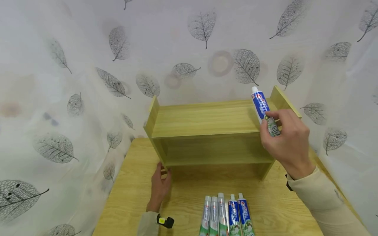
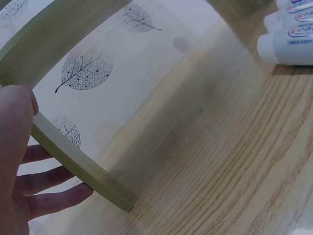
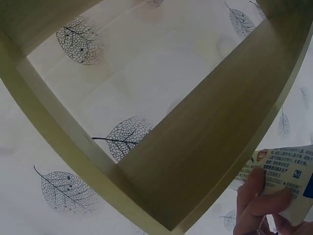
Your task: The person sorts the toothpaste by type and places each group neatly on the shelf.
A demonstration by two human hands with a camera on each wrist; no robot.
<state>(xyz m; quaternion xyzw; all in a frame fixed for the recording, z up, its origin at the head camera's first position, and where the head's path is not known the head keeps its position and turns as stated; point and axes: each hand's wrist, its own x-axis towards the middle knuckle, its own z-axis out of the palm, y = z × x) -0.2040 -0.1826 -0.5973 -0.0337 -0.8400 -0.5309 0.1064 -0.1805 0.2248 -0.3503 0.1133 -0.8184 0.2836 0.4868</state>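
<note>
My right hand [image 1: 287, 139] pinches a blue-and-white toothpaste tube [image 1: 261, 105] by its lower end, thumb on one side and fingers on the other. White cap up and tilted left, the tube overlaps the right end of the top board of a small wooden shelf [image 1: 206, 119]. Its printed back [image 3: 288, 171] shows in the right wrist view. Low on the shelf's left side panel [image 2: 73, 159], my left hand [image 1: 160, 185] grips the edge, with the thumb in front and fingers behind. Both boards of the shelf hold nothing.
In front of the shelf, three white-and-green toothpaste tubes [image 1: 214, 216] and two blue ones [image 1: 238, 214] lie in a row on the wooden table [image 1: 130, 186], caps toward the shelf. Behind stands a wall covering [image 1: 183, 39] printed with leaves.
</note>
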